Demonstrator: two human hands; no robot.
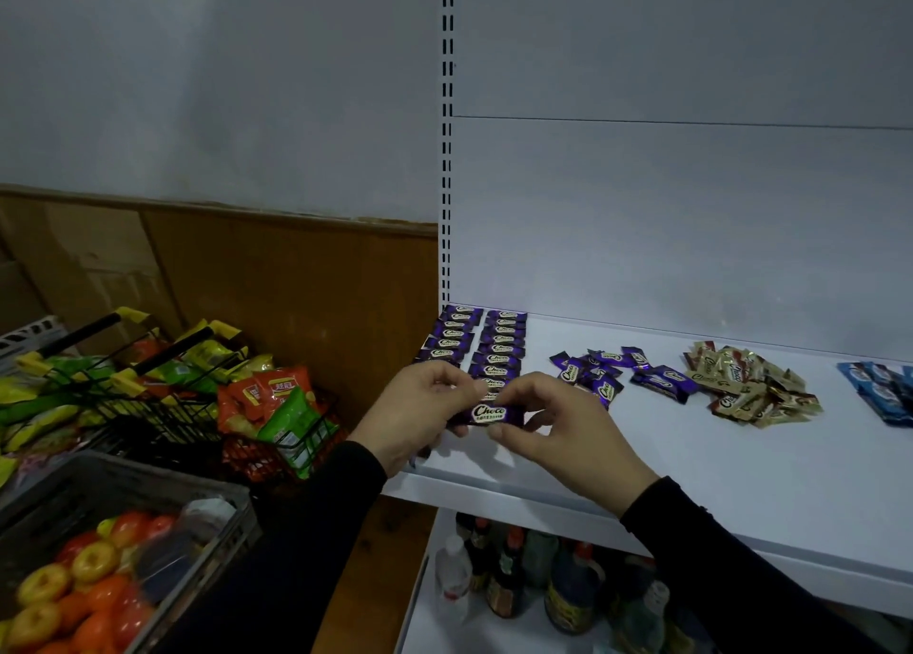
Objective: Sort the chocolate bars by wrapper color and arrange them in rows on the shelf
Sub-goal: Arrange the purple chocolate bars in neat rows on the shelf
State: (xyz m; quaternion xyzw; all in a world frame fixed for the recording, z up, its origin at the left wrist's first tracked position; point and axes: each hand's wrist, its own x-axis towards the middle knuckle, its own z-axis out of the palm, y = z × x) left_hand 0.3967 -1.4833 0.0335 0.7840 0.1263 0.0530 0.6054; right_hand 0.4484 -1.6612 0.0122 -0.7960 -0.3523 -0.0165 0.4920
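Observation:
A purple chocolate bar (489, 415) is held between my left hand (420, 406) and my right hand (558, 431), each pinching one end, just above the front left of the white shelf (691, 480). Behind it, two neat rows of purple bars (474, 344) run back to the shelf's rear wall. A loose heap of purple bars (612, 371) lies to the right, then a heap of gold bars (746, 386), and blue bars (884, 386) at the right edge.
Wire baskets of snack packets (197, 386) stand left of the shelf. A grey crate of red and yellow fruit (89, 574) sits at lower left. Bottles (543, 574) fill the shelf below. A slotted upright (447, 134) marks the shelf's left side.

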